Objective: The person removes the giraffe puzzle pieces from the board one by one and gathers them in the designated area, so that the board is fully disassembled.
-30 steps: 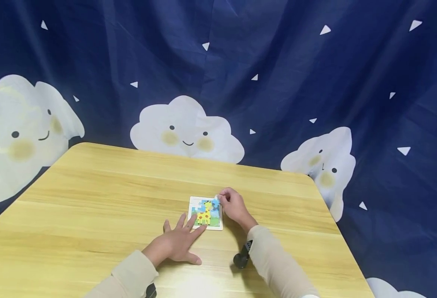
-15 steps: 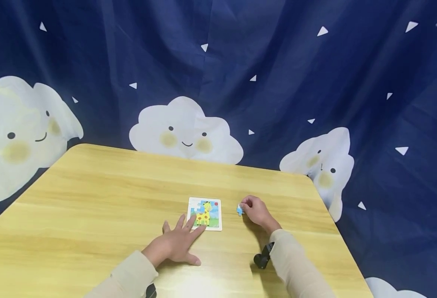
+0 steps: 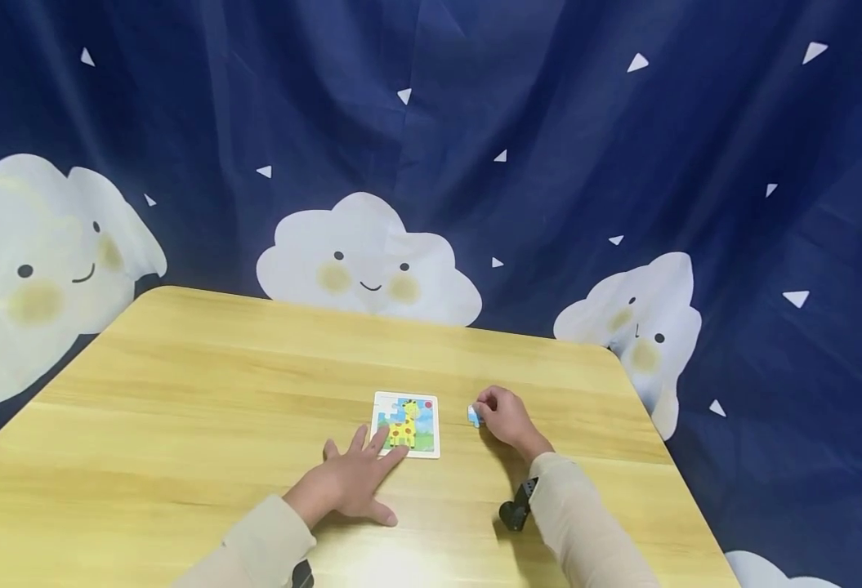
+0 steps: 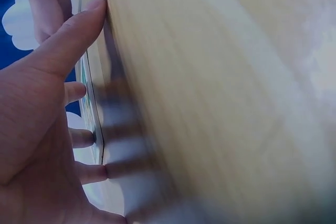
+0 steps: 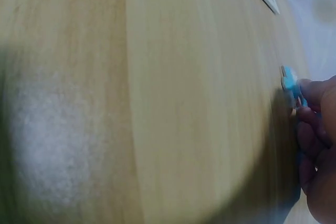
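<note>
1. In front of you hangs a dark blue cloth backdrop (image 3: 460, 73), dotted with small white triangles.
2. Below it your wooden tabletop (image 3: 217, 376) stretches out, pale yellow with rounded far corners.
3. A white smiling cloud (image 3: 372, 273) is printed on the cloth just above the far edge, with other clouds to either side.
4. Your two sleeves, the right one (image 3: 585, 523) and the left one (image 3: 261, 543), are beige and come in from the near side.
5. Your left hand (image 3: 353, 482) lies palm down with its fingers spread wide; the index and middle fingers reach over the lower left of the puzzle, and the thumb points away to the right.
6. Your right hand (image 3: 507, 420) has its fingers drawn narrow, pinching a piece between thumb and index finger.
7. The giraffe jigsaw puzzle (image 3: 425, 429) lies flat near the middle of the tabletop in a white frame, its upper left part showing white.
8. A black wrist camera (image 3: 515, 516) sits at your right cuff.
9. The blue-and-white puzzle piece (image 3: 473, 416) is to the right of the puzzle, apart from it; you cannot tell whether it touches the wood.
10. A red dot (image 3: 428, 404) marks the puzzle's upper right corner.
</note>
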The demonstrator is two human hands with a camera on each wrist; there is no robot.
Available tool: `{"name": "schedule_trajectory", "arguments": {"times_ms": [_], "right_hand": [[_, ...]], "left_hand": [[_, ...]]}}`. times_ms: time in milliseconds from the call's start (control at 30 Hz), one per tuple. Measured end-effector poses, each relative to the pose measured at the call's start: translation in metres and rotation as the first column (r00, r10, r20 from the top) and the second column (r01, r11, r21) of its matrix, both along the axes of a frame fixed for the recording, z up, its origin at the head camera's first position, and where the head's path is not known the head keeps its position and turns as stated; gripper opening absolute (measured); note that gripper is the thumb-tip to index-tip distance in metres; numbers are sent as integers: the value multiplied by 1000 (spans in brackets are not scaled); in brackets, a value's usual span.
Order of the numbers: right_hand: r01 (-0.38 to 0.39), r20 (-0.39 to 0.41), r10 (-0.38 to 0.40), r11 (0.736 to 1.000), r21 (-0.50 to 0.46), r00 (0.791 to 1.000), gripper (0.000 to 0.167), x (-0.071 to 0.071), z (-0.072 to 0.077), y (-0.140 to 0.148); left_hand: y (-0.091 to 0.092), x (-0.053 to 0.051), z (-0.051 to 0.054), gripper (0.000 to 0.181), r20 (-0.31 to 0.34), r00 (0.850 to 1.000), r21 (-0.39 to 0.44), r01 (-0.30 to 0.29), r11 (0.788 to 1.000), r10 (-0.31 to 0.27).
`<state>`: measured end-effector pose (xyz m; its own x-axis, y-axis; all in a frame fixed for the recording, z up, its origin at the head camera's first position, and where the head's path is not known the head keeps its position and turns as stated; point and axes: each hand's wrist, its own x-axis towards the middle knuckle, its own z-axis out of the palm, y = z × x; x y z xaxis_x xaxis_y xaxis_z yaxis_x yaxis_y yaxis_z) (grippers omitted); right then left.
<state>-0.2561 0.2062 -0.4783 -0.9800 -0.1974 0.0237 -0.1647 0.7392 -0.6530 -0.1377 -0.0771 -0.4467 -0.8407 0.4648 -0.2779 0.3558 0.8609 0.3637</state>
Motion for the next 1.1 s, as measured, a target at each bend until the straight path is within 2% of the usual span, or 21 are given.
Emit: {"name": "schedule_trajectory", "arguments": {"times_ms": [233, 400, 600, 833, 1100], "right_hand": [[-1, -47, 1, 1000, -5, 999, 6, 0, 3, -8], [-29, -39, 27, 999, -46, 999, 6, 1, 6, -28], [-113, -10, 113, 991, -72, 994, 5, 6, 9, -56], [-236, -29, 235, 971, -31, 972, 8, 12, 9, -82], [-288, -22, 288, 958, 9, 957, 18, 11, 9, -102]], "left_hand": [[0, -1, 3, 101, 3, 1000, -3, -2, 1000, 2], [1, -1, 4, 101, 4, 1000, -3, -5, 1000, 5], [1, -1, 5, 101, 10, 1000, 0, -6, 1000, 6], [1, -2, 5, 101, 8, 1000, -16, -9, 1000, 9], [1, -4, 4, 100, 6, 1000, -29, -5, 1000, 5]]}}
